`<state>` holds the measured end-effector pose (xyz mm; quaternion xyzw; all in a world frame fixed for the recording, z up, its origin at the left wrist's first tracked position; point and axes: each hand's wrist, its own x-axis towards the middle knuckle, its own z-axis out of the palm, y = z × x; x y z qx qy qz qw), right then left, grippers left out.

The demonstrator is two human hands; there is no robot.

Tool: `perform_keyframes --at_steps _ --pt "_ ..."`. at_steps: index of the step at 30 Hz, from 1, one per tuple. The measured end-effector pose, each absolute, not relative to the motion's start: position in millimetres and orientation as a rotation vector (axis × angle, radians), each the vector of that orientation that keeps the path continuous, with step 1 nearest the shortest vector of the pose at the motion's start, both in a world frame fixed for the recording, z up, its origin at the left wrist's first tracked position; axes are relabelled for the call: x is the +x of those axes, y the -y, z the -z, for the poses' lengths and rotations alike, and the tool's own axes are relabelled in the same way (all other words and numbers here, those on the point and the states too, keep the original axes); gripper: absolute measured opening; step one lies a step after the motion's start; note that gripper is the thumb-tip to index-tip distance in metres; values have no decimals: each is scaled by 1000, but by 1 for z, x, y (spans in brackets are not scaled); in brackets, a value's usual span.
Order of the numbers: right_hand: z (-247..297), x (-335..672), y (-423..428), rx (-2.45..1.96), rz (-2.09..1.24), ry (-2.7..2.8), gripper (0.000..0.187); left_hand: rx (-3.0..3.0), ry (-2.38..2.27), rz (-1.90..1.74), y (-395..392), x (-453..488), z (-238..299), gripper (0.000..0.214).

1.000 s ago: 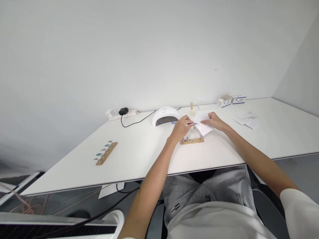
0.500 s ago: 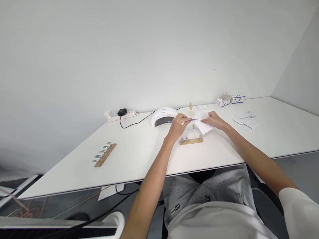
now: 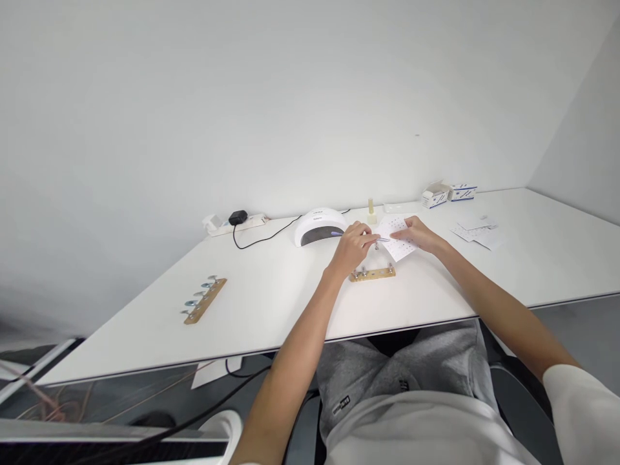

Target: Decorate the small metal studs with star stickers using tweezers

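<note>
My left hand point(image 3: 353, 244) is closed around slim purple tweezers point(image 3: 382, 239), whose metallic tip lies against the near left part of a small white sticker sheet point(image 3: 403, 249). The sheet carries rows of tiny dark and pinkish marks. Pinched at its right side, it is held up off the table by my right hand point(image 3: 420, 234). Just below both hands lies a wooden nail-display strip point(image 3: 372, 276) with several small metal holders on it. One loose small holder point(image 3: 376, 246) stands between the strip and the sheet.
A white nail lamp point(image 3: 320, 219) stands behind my left hand, beside a pale polish bottle point(image 3: 371, 212). Another wooden strip with nail tips point(image 3: 206, 300) lies at the left. Further sheets point(image 3: 479, 231) and small boxes point(image 3: 448, 194) are at the right. A black adapter point(image 3: 237, 217) trails a cable.
My left hand has shifted slightly right and down, bringing the tweezers' tip over the sheet's face. The right hand holds the sheet almost still, tilted a little differently.
</note>
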<state>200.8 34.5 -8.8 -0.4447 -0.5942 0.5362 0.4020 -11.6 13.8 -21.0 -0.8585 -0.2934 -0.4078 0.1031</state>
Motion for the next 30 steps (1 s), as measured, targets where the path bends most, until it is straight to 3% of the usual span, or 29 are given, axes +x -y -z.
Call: perform_keyframes --at_steps 30 --pt "12 203 -37 -1127 -1302 1572 20 -2539 896 1157 -15 -13 22 20"
